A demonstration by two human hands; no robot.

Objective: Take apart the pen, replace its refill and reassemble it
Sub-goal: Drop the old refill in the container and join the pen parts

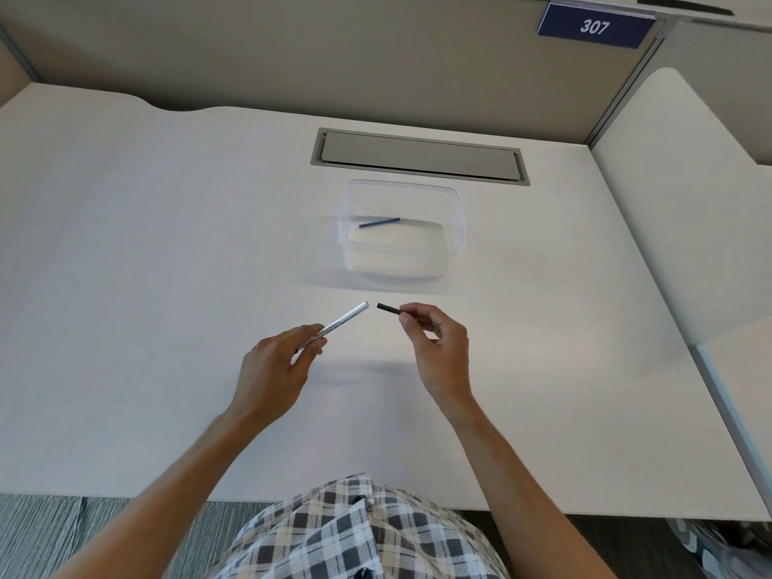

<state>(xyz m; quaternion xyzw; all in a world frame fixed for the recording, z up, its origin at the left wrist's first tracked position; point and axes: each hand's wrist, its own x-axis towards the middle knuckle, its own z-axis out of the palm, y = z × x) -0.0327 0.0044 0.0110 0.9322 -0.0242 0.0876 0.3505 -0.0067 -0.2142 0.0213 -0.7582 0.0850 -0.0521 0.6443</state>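
Observation:
My left hand grips the lower end of a white pen barrel with printed text, its open end pointing up and right. My right hand pinches a short dark refill between thumb and fingers, its free tip aimed at the barrel's open end with a small gap between them. Both are held above the white desk. Beyond the hands stands a clear plastic box, and a second dark blue refill lies inside it.
A grey cable hatch is set into the desk behind the box. Beige partition walls close off the back and right, with a blue "307" sign at the top right. The desk's front edge runs just above my checked shirt.

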